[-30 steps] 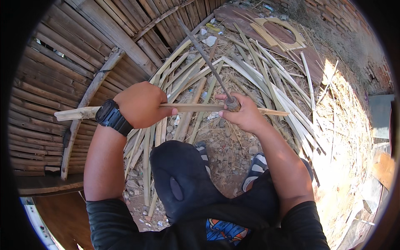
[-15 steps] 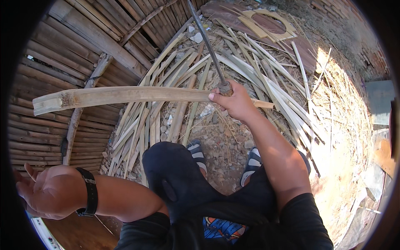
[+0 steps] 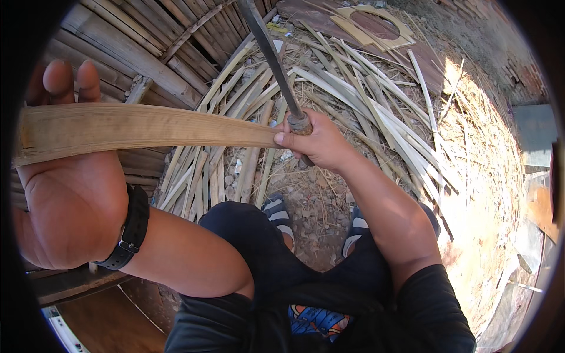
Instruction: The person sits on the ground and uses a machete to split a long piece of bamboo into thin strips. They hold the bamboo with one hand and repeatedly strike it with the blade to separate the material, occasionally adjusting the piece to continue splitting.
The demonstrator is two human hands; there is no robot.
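Observation:
My right hand [image 3: 315,138] is closed around the worn handle of a long-bladed knife [image 3: 273,62], its dark blade pointing up and away. The thumb of that hand also pins the narrow end of a split bamboo strip [image 3: 153,126]. From there the strip runs left and crosses in front of my left hand [image 3: 79,194]. That hand is open, palm up, its fingers stretched out beyond the strip's far edge. Whether the palm bears the strip's weight, I cannot tell. A black watch strap [image 3: 132,229] circles my left wrist.
Several split bamboo strips [image 3: 376,109] lie across the littered ground ahead. To the left rises a bamboo-slat wall [image 3: 141,38]. A yellowish board with a round hole [image 3: 347,29] rests at the back, near a brick wall [image 3: 488,53]. My sandalled feet [image 3: 276,215] are below.
My left hand has come up from the lower left to the bamboo strip, its fingers opening out. The strip and knife have shifted slightly left and nearer.

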